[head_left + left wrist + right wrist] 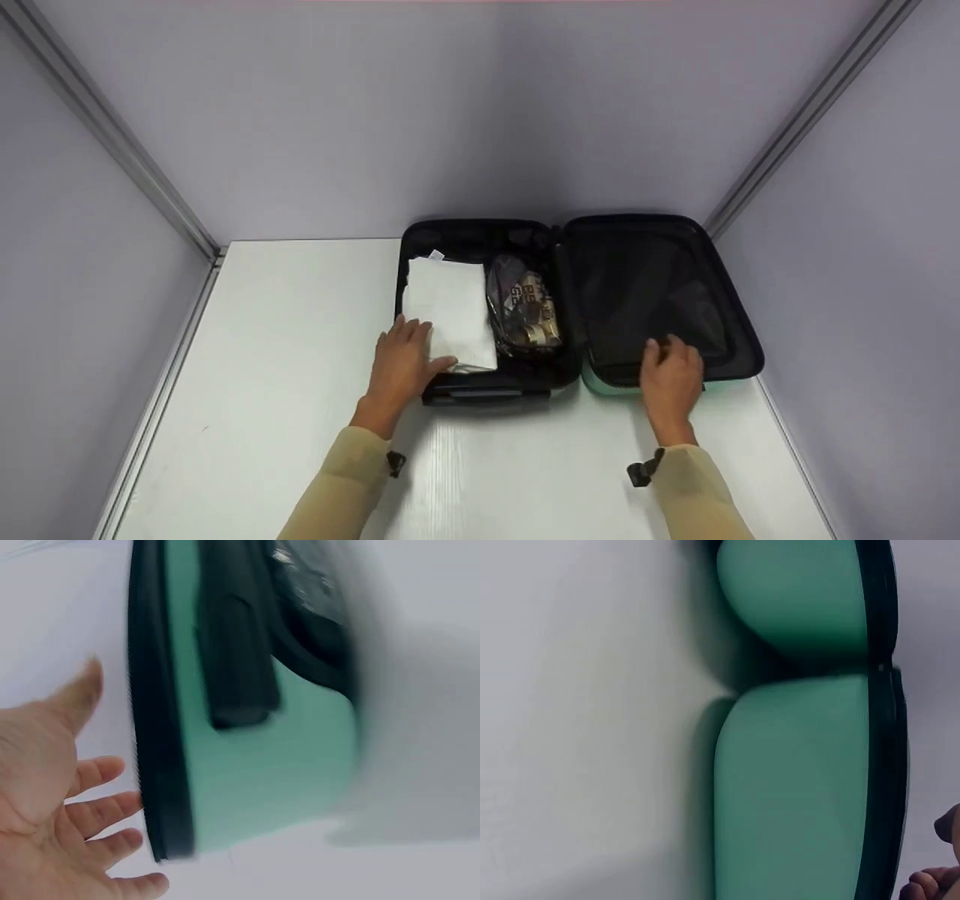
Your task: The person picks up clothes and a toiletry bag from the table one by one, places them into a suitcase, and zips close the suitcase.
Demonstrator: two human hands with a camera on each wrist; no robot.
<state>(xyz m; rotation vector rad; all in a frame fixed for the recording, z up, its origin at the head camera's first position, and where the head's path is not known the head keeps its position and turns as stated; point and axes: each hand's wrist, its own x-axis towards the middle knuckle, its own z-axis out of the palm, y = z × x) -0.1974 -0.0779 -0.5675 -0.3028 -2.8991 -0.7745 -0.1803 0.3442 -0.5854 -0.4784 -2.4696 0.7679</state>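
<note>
An unfolded suitcase (487, 386) with a mint-green shell and dark lining lies on the table. In its left half is a flat white stack (450, 307), beside a see-through pouch (517, 330) holding gold-coloured items. My left hand (403, 360) is at the front left corner of that half, fingers over the stack's near left edge; in the left wrist view its fingers (109, 814) are spread beside the dark rim. Over the front edge of the right half hovers my right hand (671, 379), fingers loosely bent, nothing visible in it. Only some of its fingertips (922, 886) appear in the right wrist view.
The white table (300, 375) extends left and in front of the suitcase. Grey panels stand behind (480, 112) and on both sides, joined by metal posts. The right half lies close to the right panel (862, 300). A dark handle (236, 660) sits on the green shell.
</note>
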